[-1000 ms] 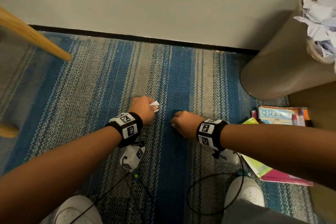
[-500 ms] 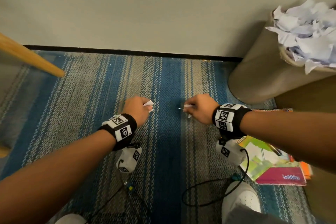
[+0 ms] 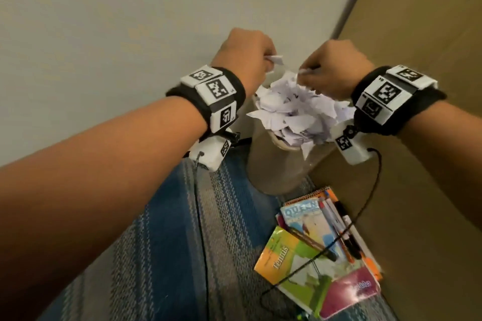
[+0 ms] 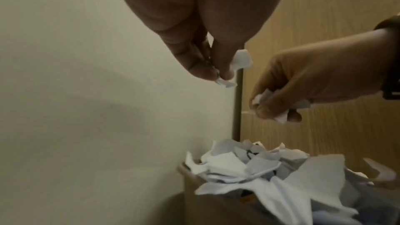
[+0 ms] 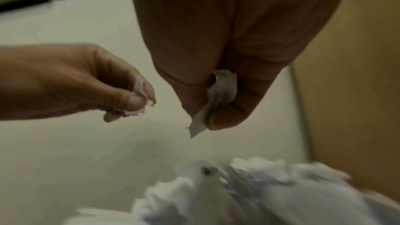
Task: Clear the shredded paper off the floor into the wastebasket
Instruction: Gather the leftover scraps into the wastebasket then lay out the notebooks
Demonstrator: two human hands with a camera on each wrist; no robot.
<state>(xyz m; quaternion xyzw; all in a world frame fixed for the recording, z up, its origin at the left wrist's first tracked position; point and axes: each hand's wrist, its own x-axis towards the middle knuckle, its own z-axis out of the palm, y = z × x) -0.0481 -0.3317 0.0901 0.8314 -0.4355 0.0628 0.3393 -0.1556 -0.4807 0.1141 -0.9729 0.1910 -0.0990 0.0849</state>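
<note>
Floor is striped blue-grey carpet [image 3: 167, 255]; beige wastebasket [image 3: 271, 169] stands on it in the corner where wall meets wooden panel, heaped over the rim with torn white paper [image 3: 294, 109]; just in front of the wastebasket, a loose stack of colourful books [image 3: 307, 266] lies flat on the carpet; several pens [image 3: 336, 227] rest across the stack.
</note>
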